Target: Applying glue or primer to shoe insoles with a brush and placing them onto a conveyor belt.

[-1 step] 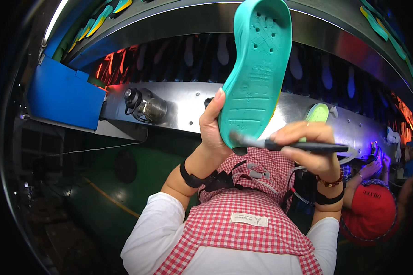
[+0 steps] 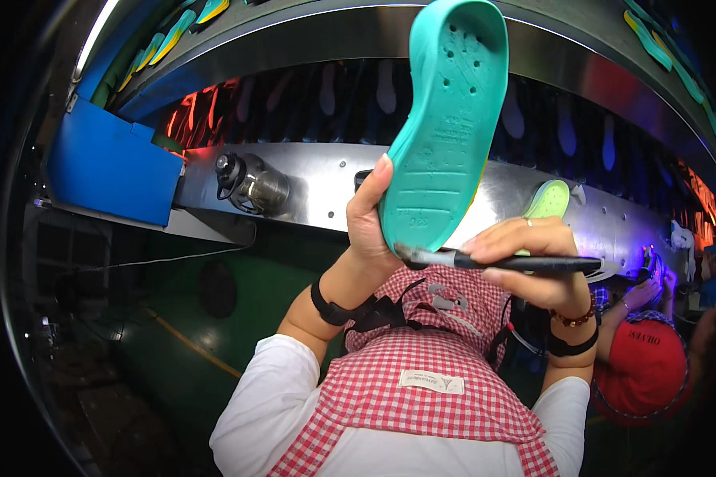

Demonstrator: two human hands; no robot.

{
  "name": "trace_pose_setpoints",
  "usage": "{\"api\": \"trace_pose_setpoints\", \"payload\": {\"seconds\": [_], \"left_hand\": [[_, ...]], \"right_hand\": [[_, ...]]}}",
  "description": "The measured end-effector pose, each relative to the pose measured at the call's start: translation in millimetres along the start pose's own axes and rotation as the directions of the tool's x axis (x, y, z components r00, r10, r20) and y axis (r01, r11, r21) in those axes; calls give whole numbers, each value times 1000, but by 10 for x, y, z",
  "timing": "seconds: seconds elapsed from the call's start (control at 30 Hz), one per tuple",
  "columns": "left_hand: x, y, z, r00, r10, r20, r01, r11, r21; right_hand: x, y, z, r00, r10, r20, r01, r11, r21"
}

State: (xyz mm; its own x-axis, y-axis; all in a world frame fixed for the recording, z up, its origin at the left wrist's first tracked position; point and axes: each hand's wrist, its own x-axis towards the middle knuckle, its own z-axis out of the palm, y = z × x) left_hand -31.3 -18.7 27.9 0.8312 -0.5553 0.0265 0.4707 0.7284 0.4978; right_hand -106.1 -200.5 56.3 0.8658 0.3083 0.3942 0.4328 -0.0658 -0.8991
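A teal shoe sole with a few round holes near its far end is held up in front of me. My left hand grips its near end from the left, thumb along the edge. In my right hand is a black-handled brush, held level. Its bristles touch the near rim of the sole, close to my left hand. The underside of the sole is hidden, apart from a sliver of yellow along its right edge.
A dark clear bottle stands on the metal ledge, left of a light green sole. A blue box is at the left. Above runs a conveyor with more soles. A co-worker in a red cap sits at the right.
The brush tip has moved down from the sole's inner surface to its near rim. The sole has shifted very slightly to the right.
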Motion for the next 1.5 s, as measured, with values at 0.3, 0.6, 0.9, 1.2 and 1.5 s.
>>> {"api": "trace_pose_setpoints", "payload": {"seconds": [0.3, 0.6, 0.9, 1.2, 1.5], "left_hand": [[75, 121, 1, 951, -292, 102, 305, 940, -152], [53, 143, -113, 778, -628, -23, 575, 697, 429], [53, 146, -138, 755, -649, -90, 611, 647, 457], [33, 117, -240, 798, -598, -75, 584, 736, 342], [102, -159, -462, 833, -551, 45, 553, 828, -88]], "right_hand": [[-55, -72, 151, 979, -66, 195, 58, 997, 43], [-25, -143, -196, 879, 134, 458, 21, 948, -318], [-33, -128, -385, 799, 279, 532, 67, 839, -540], [-200, -13, -446, 935, 245, 258, -175, 948, -267], [-274, 568, -388, 869, 260, -420, -236, 966, 107]]}}
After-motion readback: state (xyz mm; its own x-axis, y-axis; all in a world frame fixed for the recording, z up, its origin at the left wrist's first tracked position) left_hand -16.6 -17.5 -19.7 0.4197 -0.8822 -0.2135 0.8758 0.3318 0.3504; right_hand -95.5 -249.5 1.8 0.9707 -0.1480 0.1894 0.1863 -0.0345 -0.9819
